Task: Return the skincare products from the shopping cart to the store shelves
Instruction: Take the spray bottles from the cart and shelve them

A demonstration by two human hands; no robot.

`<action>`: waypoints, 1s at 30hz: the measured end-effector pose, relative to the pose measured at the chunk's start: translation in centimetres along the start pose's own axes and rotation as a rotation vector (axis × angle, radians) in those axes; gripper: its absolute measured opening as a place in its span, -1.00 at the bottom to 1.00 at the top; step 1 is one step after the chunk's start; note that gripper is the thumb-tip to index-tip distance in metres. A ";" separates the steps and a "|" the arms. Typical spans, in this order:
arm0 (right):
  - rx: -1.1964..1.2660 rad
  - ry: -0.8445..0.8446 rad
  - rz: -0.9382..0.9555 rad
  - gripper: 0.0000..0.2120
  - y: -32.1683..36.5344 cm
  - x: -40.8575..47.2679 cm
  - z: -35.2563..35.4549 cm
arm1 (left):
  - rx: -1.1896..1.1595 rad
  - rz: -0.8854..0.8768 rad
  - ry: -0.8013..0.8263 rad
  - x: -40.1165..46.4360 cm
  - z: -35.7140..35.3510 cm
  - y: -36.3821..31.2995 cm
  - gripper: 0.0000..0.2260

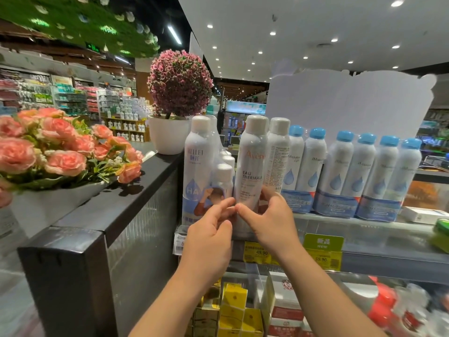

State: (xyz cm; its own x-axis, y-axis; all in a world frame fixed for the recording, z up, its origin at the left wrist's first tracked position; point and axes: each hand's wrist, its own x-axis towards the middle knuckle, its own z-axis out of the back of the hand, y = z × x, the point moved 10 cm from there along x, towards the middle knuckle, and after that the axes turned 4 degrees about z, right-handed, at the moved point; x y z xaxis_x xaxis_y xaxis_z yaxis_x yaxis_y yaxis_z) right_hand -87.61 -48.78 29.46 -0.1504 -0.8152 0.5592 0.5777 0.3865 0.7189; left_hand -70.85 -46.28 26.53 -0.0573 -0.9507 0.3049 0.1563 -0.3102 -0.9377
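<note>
Six blue-capped bottles [353,166], two hands [243,224]

White Avène thermal-water spray can [251,164], capped, upright at shelf [379,226] front edge

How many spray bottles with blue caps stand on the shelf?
6 blue-capped bottles stand in one row on the shelf, right of the Avene bottle: at and. More may be hidden behind them.

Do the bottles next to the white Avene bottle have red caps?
No, the bottles right of the Avene bottle have blue caps.
</note>
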 end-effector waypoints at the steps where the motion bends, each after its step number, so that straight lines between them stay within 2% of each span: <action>1: -0.005 0.001 0.002 -0.47 0.1 0.0 0.0 | -0.005 0.002 0.004 0.0 0.0 0.1 -0.61; 15: -0.047 -0.001 -0.010 -0.57 0.8 -0.2 0.2 | -0.016 0.017 0.055 -0.1 -1.0 0.7 -0.57; 22: -0.031 0.017 -0.033 -0.49 0.4 -0.5 0.0 | -0.013 0.004 0.050 -0.5 -1.2 0.6 -0.57; 24: -0.005 0.030 -0.072 -0.36 0.1 -0.7 0.0 | -0.016 0.001 0.053 -0.8 -1.3 0.5 -0.58; 27: -0.006 -0.048 -0.103 -0.24 -0.3 -1.3 1.1 | -0.027 -0.004 0.080 -1.3 -1.5 0.6 -0.54; 30: 0.039 -0.148 -0.097 -0.34 0.1 -2.8 2.3 | -0.051 -0.017 0.114 -2.1 -1.8 0.8 -0.51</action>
State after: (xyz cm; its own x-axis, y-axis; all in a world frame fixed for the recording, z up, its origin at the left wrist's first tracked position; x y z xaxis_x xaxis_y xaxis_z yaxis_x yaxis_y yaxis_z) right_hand -88.97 -45.48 28.94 -0.3221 -0.7784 0.5389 0.5235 0.3278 0.7864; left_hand -72.38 -44.50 24.85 -0.1718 -0.9375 0.3027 0.1045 -0.3229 -0.9406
